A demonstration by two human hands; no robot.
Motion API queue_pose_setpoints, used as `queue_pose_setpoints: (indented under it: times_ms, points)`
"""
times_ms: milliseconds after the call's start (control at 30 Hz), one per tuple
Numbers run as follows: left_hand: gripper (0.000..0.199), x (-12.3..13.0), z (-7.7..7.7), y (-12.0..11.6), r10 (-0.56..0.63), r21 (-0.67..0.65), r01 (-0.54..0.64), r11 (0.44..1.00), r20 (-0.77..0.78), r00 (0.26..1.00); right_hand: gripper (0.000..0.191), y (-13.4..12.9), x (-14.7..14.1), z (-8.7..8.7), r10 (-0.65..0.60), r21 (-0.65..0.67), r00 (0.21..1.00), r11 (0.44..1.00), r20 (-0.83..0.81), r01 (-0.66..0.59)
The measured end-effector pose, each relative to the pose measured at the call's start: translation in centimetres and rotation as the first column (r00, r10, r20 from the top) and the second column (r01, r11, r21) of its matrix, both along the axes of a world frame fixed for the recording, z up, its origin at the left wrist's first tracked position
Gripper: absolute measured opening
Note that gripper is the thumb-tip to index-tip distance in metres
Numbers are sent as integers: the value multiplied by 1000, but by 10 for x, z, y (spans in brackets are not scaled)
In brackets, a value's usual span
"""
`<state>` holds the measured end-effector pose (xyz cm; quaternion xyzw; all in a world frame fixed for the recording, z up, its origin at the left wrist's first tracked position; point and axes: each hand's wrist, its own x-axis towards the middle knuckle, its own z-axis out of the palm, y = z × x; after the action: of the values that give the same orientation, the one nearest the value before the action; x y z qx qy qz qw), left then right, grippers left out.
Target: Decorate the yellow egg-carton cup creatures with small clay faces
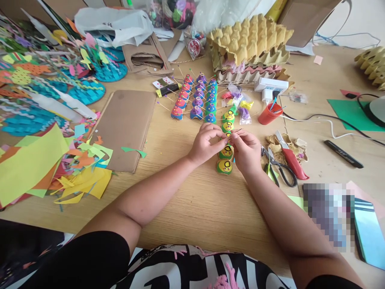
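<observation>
A green egg-carton strip [224, 166] with yellow painted faces lies upright on the table in front of me. Over its middle, my left hand [209, 143] has thumb and fingers pinched together. Opposite it, my right hand [247, 150] pinches at the same spot, fingertips close to the left ones. Something thin and small seems to be between them, but its kind is unclear. My fingers hide part of the strip's middle bumps. Beyond my hands stand a red strip [179, 102], a purple-and-blue strip [197, 101] and a blue-and-green strip [211, 105], with thin ball-tipped sticks poking out.
Scissors [281, 166], a red-handled cutter [293, 160] and a black marker [343, 153] lie at right, near an orange cup [268, 115]. Egg trays [249, 40] are stacked behind. At left are a cardboard sheet [126, 124], paper scraps [84, 180] and blue woven crafts [84, 94].
</observation>
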<state>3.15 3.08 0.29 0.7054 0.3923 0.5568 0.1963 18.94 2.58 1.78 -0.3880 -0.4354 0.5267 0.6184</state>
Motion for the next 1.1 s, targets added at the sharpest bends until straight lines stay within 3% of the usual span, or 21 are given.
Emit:
queue_pose_setpoints:
  times_ms: [200,500,700,1100]
  points:
    - [16,2,-1,0,-31,-17,32,999,51,998,38,1,0,1,-14,29,1000,999,11,14]
    - [10,0,-2,3,-96,-196,132,972,183,979,40,0,-1,-1,-35,48,999,998,41,33]
    - [11,0,-3,4,-123,-243,184,952,244,962,37,0,-2,-1,-27,37,1000,999,-2,27]
    - [7,1,3,2,-49,-242,99,965,204,978,37,0,-3,-5,-66,89,995,994,76,59]
